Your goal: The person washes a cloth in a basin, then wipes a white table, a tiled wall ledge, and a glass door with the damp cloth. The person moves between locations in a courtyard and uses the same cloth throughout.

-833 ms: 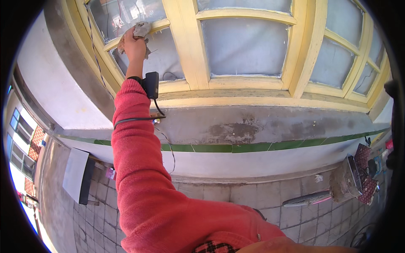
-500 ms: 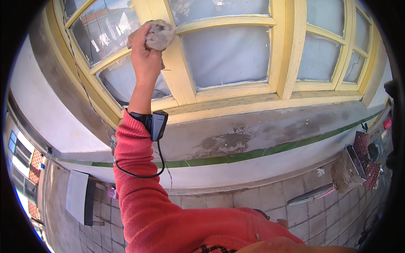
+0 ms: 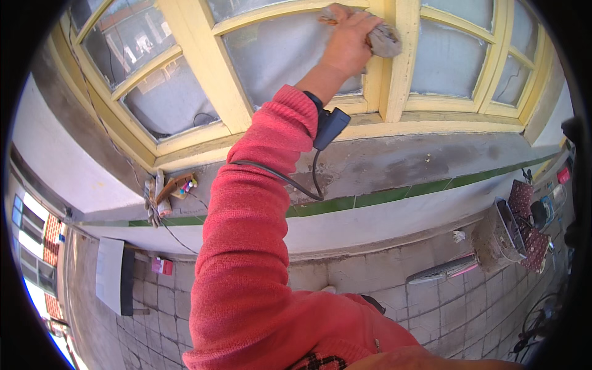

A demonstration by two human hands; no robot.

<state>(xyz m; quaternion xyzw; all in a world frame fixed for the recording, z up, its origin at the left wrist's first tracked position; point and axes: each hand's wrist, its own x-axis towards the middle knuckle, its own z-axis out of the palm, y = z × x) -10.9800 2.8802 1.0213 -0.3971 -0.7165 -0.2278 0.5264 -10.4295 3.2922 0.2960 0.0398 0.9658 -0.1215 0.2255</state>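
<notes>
One grey rag (image 3: 385,42) gripped in curled left fingers (image 3: 366,24) at yellow window frame (image 3: 403,74).

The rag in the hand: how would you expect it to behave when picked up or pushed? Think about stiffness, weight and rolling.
The rag is probably floppy, since it bunches and creases around the left hand. It seems light, as that hand alone holds it up. Its lumpy, uneven outline suggests it would crumple rather than roll.

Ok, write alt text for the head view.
A left hand at the end of a red sleeve holds a crumpled grey cloth up at a yellow window frame. Below, a green strip crosses the wall above a paved floor.
</notes>
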